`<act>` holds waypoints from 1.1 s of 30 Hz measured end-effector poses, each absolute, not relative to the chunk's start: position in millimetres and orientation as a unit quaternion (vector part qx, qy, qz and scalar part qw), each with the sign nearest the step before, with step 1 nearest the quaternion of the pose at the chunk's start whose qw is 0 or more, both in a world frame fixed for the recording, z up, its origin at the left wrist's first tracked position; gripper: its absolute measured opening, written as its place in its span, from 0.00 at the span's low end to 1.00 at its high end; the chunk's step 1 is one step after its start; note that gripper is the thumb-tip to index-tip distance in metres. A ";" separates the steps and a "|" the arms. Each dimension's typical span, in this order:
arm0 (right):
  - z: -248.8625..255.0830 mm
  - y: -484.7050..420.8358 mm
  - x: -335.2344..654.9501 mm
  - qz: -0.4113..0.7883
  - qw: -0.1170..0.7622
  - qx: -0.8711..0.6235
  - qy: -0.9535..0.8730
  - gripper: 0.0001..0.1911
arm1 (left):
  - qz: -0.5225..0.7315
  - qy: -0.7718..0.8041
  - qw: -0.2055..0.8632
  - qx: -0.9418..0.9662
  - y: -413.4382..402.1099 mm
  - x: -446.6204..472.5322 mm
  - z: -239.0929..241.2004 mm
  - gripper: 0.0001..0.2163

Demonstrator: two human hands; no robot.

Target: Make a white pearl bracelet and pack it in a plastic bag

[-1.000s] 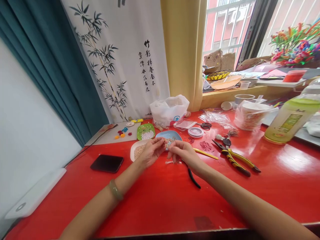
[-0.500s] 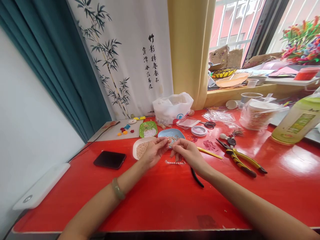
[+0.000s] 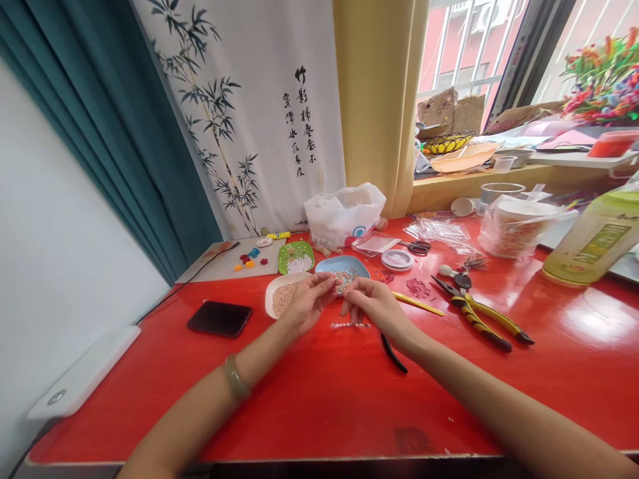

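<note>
My left hand [image 3: 313, 303], a bangle on its wrist, is closed in a pinch beside the white dish of tan beads [image 3: 284, 299]. My right hand [image 3: 368, 303] faces it, thumb and finger also pinched together. Whatever the fingertips hold is too small to make out. Just behind both hands lies a blue dish [image 3: 327, 267] with small shiny pieces in it. A short strand of pearl-like beads [image 3: 344, 325] rests on the table below the hands. A black curved handle [image 3: 394, 354] sticks out from under my right wrist.
A green tray [image 3: 296, 247] of beads stands behind the white dish, near a white plastic bag [image 3: 344, 216]. Yellow-black pliers [image 3: 482, 313], a yellow tool [image 3: 418, 304] and scissors [image 3: 418, 248] lie rightward. A phone [image 3: 219, 319] is at left; a large bottle [image 3: 589, 243] stands far right.
Both hands stay almost exactly where they were, pinched and close together. The view has shifted very slightly; nothing else visibly moved.
</note>
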State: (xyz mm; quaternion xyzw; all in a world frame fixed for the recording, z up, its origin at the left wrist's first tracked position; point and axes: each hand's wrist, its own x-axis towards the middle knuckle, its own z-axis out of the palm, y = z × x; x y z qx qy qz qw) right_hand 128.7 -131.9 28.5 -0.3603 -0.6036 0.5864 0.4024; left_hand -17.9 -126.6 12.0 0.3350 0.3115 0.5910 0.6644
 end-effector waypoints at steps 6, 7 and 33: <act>32.7 -133.6 127.5 0.611 0.412 -0.362 -0.571 0.07 | 0.587 0.320 0.656 0.350 -125.6 -19.3 10.6 0.09; 33.4 -134.0 127.4 0.617 0.412 -0.360 -0.566 0.07 | 0.587 0.322 0.653 0.353 -125.4 -19.3 10.7 0.09; 29.5 -132.9 127.4 0.607 0.410 -0.367 -0.574 0.06 | 0.601 0.349 0.610 0.381 -125.8 -17.4 10.4 0.10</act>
